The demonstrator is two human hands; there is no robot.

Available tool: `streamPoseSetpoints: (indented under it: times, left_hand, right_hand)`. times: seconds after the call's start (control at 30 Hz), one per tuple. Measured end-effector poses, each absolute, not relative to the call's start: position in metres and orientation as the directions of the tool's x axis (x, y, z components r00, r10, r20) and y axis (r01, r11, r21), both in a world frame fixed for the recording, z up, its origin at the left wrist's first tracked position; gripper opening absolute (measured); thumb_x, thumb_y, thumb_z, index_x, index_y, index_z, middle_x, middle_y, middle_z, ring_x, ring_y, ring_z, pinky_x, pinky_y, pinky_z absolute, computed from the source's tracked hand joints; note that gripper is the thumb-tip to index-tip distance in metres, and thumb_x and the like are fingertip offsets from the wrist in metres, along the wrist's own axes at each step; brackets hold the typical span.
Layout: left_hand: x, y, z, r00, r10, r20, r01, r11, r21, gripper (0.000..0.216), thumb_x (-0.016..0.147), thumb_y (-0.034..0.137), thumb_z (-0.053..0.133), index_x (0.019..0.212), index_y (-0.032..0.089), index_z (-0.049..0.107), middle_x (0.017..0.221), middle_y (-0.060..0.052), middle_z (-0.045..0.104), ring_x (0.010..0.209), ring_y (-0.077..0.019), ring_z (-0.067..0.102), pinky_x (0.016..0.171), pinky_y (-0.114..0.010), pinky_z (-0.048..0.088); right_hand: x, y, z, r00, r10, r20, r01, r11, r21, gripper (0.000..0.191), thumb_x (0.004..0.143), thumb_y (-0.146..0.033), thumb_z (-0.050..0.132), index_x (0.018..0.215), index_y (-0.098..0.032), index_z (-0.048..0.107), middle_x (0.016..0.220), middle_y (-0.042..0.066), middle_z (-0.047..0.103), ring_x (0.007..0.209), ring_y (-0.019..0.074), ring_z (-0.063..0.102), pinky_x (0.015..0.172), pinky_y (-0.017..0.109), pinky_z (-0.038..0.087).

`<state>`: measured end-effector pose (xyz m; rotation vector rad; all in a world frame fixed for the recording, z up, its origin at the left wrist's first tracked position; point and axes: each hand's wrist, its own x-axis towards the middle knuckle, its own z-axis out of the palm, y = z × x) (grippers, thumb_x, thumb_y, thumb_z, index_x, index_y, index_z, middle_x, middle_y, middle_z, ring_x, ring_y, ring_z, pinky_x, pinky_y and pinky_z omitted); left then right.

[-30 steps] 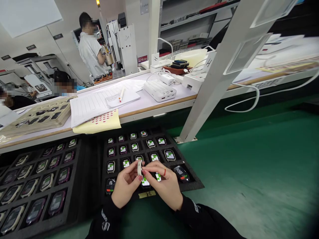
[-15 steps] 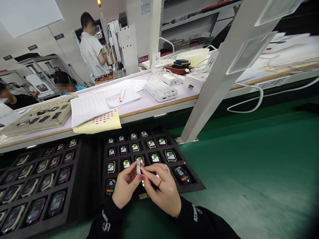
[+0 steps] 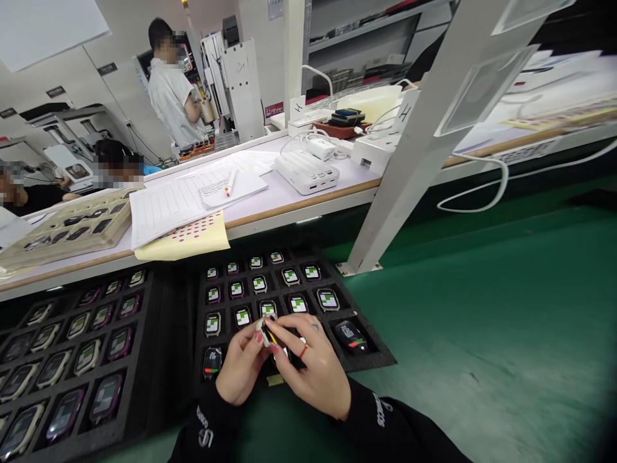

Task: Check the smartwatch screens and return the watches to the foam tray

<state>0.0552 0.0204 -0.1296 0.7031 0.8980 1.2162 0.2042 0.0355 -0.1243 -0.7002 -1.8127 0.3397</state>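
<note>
Left hand point(image 3: 238, 370) and right hand point(image 3: 313, 373), fingers closed, pinch a small white watch part point(image 3: 267, 332) above a black foam tray point(image 3: 369, 359), its right edge bordering open green floor point(image 3: 482, 308).

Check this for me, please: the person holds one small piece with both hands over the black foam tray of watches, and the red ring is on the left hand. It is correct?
No: the red ring is on the right hand, not the left, as the head view shows. The rest stands.
</note>
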Motion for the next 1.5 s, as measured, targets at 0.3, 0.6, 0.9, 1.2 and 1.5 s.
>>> streamPoseSetpoints:
  times: [0.3,0.6,0.9,1.2,1.5]
  left_hand:
    - [0.057,0.019,-0.125,0.161,0.975,-0.155,-0.43,0.211,0.878,0.042,0.078,0.043,0.073,0.112,0.02,0.071,0.107,-0.012,0.071,0.098,-0.0232,0.066,0.091,-0.036,0.05]
    - [0.053,0.018,-0.125,0.093,0.99,-0.107,-0.163,0.121,0.979,0.052,0.075,0.044,0.075,0.12,0.019,0.067,0.12,-0.015,0.067,0.11,-0.0277,0.064,0.093,-0.037,0.052]
    - [0.053,0.019,-0.123,0.106,0.991,-0.077,-0.173,0.095,0.98,0.052,0.076,0.044,0.074,0.121,0.018,0.066,0.123,-0.016,0.066,0.113,-0.0289,0.063,0.096,-0.038,0.052]
    - [0.054,0.019,-0.122,0.104,0.992,-0.077,-0.177,0.095,0.98,0.051,0.076,0.039,0.075,0.121,0.019,0.065,0.125,-0.016,0.064,0.115,-0.0284,0.062,0.097,-0.038,0.052]
    - [0.054,0.018,-0.129,0.143,0.987,-0.078,-0.239,0.111,0.965,0.049,0.078,0.037,0.074,0.122,0.02,0.065,0.124,-0.016,0.065,0.117,-0.0292,0.06,0.1,-0.04,0.049]
  right_hand:
    - [0.207,0.039,-0.118,-0.107,0.724,0.681,0.171,0.688,-0.705,0.023,0.091,-0.008,0.056,0.105,-0.023,0.066,0.092,0.005,0.063,0.086,0.0217,0.056,0.078,0.04,0.043]
    - [0.21,0.042,-0.114,-0.083,0.807,0.585,0.157,0.59,-0.792,0.012,0.087,-0.012,0.063,0.086,-0.023,0.067,0.083,0.002,0.065,0.08,0.0205,0.06,0.075,0.037,0.047]
    - [0.211,0.04,-0.113,-0.082,0.778,0.623,0.2,0.626,-0.754,0.014,0.087,-0.012,0.064,0.09,-0.024,0.069,0.083,0.003,0.066,0.078,0.0211,0.061,0.071,0.036,0.048]
    - [0.211,0.04,-0.117,-0.103,0.826,0.554,0.151,0.564,-0.812,0.011,0.087,-0.014,0.064,0.082,-0.022,0.067,0.079,0.003,0.065,0.077,0.021,0.062,0.072,0.036,0.049]
    - [0.205,0.035,-0.118,-0.009,0.787,0.617,0.117,0.613,-0.781,0.014,0.087,-0.012,0.063,0.079,-0.022,0.066,0.071,0.0,0.061,0.069,0.0181,0.059,0.066,0.034,0.045]
